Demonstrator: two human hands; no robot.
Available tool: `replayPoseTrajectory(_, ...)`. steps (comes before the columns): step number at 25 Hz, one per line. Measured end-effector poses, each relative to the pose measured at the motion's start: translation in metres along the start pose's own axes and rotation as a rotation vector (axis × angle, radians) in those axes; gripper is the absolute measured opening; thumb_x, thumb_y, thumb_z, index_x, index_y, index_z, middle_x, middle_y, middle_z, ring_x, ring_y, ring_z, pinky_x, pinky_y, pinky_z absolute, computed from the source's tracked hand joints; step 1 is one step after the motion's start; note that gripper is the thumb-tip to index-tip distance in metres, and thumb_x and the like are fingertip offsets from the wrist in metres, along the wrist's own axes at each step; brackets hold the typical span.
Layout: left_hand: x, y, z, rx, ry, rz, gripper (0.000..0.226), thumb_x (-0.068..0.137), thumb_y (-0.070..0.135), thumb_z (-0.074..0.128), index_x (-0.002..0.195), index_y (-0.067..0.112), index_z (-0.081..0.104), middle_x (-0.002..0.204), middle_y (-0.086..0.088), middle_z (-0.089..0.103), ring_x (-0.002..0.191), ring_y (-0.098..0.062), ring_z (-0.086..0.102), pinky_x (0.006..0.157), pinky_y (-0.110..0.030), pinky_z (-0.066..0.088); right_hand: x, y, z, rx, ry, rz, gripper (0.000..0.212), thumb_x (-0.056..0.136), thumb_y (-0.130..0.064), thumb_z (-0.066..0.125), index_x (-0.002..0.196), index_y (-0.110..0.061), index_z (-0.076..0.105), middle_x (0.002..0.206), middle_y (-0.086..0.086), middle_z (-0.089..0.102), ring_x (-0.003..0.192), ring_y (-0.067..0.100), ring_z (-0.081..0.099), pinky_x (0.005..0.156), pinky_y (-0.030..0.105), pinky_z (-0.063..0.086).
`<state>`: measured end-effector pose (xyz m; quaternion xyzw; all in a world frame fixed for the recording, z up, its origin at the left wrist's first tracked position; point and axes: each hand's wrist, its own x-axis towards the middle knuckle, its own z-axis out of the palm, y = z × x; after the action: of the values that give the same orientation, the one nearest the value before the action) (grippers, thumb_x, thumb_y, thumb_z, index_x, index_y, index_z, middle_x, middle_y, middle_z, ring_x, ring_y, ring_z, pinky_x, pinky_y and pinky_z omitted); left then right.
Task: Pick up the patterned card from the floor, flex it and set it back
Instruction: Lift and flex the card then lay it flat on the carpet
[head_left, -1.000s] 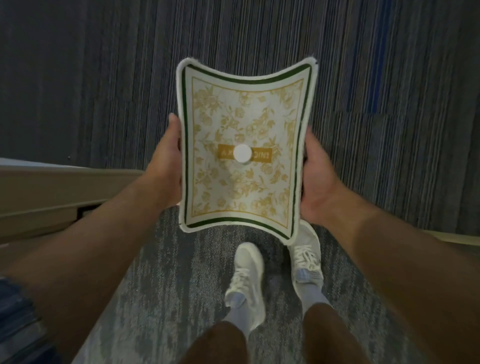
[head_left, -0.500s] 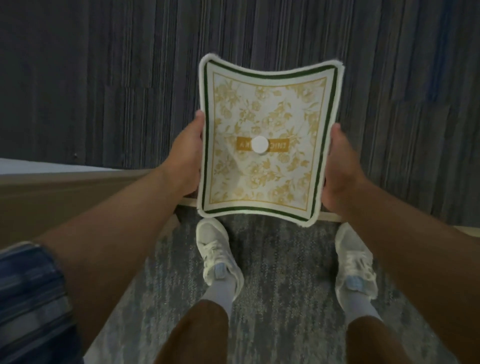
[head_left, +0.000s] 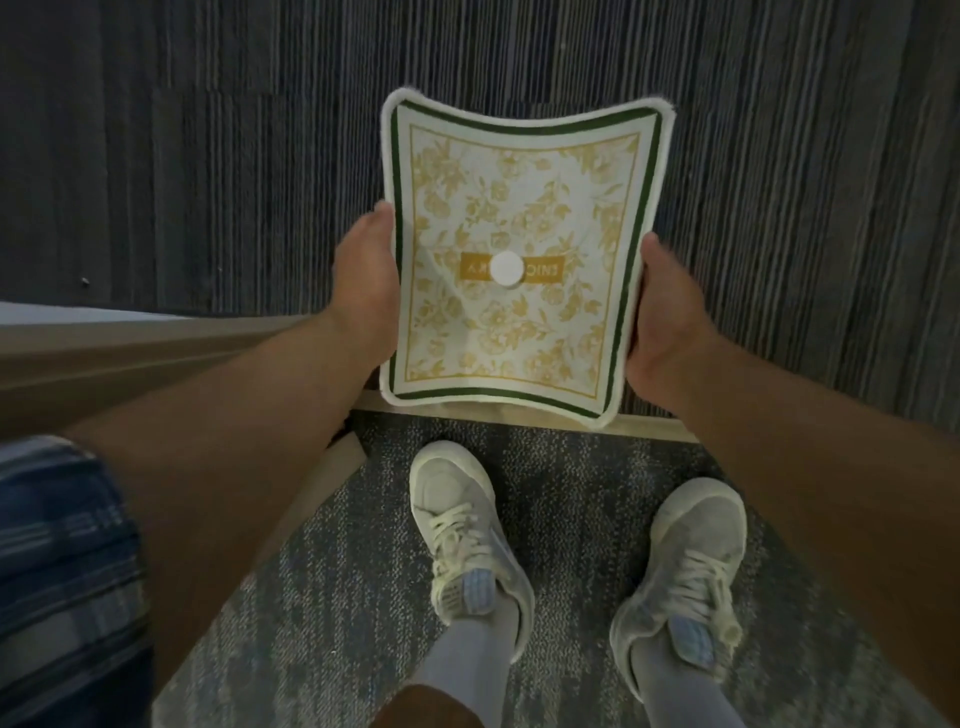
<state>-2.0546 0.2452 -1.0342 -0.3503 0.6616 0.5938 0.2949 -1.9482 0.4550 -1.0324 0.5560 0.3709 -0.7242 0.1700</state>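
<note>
The patterned card is white with a green border, gold flowers and a white disc at its centre. It is held in the air above the floor, bowed so its left and right edges curl up toward me. My left hand grips its left edge and my right hand grips its right edge, fingers hidden beneath the card.
Dark striped carpet lies ahead, a mottled grey rug underfoot, with a tan strip between them. My two white sneakers stand below the card. A beige ledge runs along the left.
The card with both hands has shifted to the right in view and stays bowed. My feet have moved apart, the right foot stepping out to the right.
</note>
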Motion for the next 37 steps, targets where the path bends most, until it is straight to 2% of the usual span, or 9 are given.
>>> replayPoseTrajectory(10, 0.07, -0.039, 0.005, 0.077, 0.029, 0.022, 0.044, 0.112, 0.036, 0.035, 0.133, 0.012, 0.066, 0.134, -0.017, 0.07, 0.123, -0.037, 0.067, 0.108, -0.061, 0.05, 0.073, 0.028, -0.005, 0.004, 0.07, -0.001, 0.055, 0.104, -0.063, 0.04, 0.133, -0.028, 0.073, 0.136, 0.008, 0.075, 0.124, 0.034, 0.069, 0.109, 0.063, 0.049)
replayPoseTrajectory(19, 0.076, -0.047, -0.007, 0.094, 0.067, 0.009, 0.03, 0.112, 0.035, 0.037, 0.111, 0.023, 0.065, 0.13, -0.013, 0.07, 0.119, -0.033, 0.068, 0.106, -0.059, 0.052, 0.078, 0.027, -0.01, -0.097, 0.118, 0.032, 0.064, 0.101, -0.067, 0.045, 0.149, -0.028, 0.059, 0.155, 0.007, 0.06, 0.143, 0.033, 0.055, 0.122, 0.061, 0.037)
replayPoseTrajectory(22, 0.081, -0.042, -0.006, 0.151, 0.078, 0.064, 0.035, 0.111, 0.036, 0.04, 0.127, 0.015, 0.063, 0.133, -0.016, 0.068, 0.121, -0.035, 0.066, 0.106, -0.057, 0.053, 0.079, 0.029, -0.016, -0.141, 0.127, 0.037, 0.063, 0.102, -0.068, 0.042, 0.145, -0.027, 0.064, 0.149, 0.008, 0.066, 0.137, 0.033, 0.06, 0.12, 0.058, 0.041)
replayPoseTrajectory(26, 0.08, -0.036, 0.002, 0.225, 0.154, 0.192, 0.029, 0.111, 0.031, 0.043, 0.135, 0.019, 0.054, 0.125, -0.001, 0.064, 0.117, -0.02, 0.062, 0.11, -0.048, 0.05, 0.08, 0.03, -0.03, -0.336, 0.18, -0.052, 0.074, 0.103, -0.07, 0.033, 0.156, -0.022, 0.051, 0.162, 0.009, 0.053, 0.15, 0.034, 0.046, 0.126, 0.058, 0.032)
replayPoseTrajectory(28, 0.079, -0.034, 0.007, 0.284, 0.154, 0.253, 0.039, 0.111, 0.029, 0.043, 0.149, 0.019, 0.045, 0.133, 0.003, 0.057, 0.124, -0.016, 0.056, 0.115, -0.043, 0.045, 0.079, 0.026, -0.032, -0.493, 0.217, -0.108, 0.075, 0.103, -0.069, 0.029, 0.152, -0.017, 0.053, 0.156, 0.013, 0.058, 0.144, 0.037, 0.052, 0.122, 0.06, 0.036)
replayPoseTrajectory(30, 0.082, -0.033, 0.011, 0.317, 0.132, 0.269, 0.046, 0.111, 0.028, 0.042, 0.156, 0.018, 0.039, 0.135, 0.006, 0.053, 0.125, -0.014, 0.053, 0.115, -0.04, 0.043, 0.081, 0.025, -0.032, -0.664, 0.243, -0.129, 0.072, 0.104, -0.065, 0.03, 0.139, -0.011, 0.06, 0.14, 0.018, 0.066, 0.128, 0.042, 0.062, 0.112, 0.061, 0.045)
replayPoseTrajectory(34, 0.089, -0.033, 0.013, 0.442, 0.185, 0.31, 0.046, 0.111, 0.028, 0.042, 0.155, 0.015, 0.042, 0.148, 0.0, 0.053, 0.133, -0.018, 0.052, 0.115, -0.038, 0.04, 0.084, 0.021, -0.03, -0.897, 0.343, -0.323, 0.041, 0.11, -0.044, 0.04, 0.096, -0.012, 0.061, 0.097, 0.011, 0.066, 0.087, 0.029, 0.064, 0.072, 0.038, 0.048)
replayPoseTrajectory(35, 0.089, -0.033, 0.014, 0.519, 0.2, 0.369, 0.045, 0.11, 0.028, 0.042, 0.153, 0.014, 0.046, 0.15, -0.005, 0.053, 0.135, -0.022, 0.051, 0.118, -0.041, 0.039, 0.087, 0.018, -0.029, -0.998, 0.352, -0.398, 0.038, 0.11, -0.038, 0.042, 0.097, -0.008, 0.062, 0.099, 0.015, 0.066, 0.09, 0.034, 0.064, 0.073, 0.04, 0.051)
replayPoseTrajectory(37, 0.086, -0.034, 0.02, 0.722, 0.167, 0.56, 0.045, 0.11, 0.027, 0.042, 0.152, 0.011, 0.047, 0.156, -0.011, 0.05, 0.143, -0.026, 0.045, 0.122, -0.048, 0.034, 0.091, 0.011, -0.018, -1.193, 0.334, -0.557, 0.035, 0.108, -0.025, 0.044, 0.126, -0.002, 0.063, 0.128, 0.023, 0.064, 0.12, 0.041, 0.06, 0.1, 0.049, 0.05)
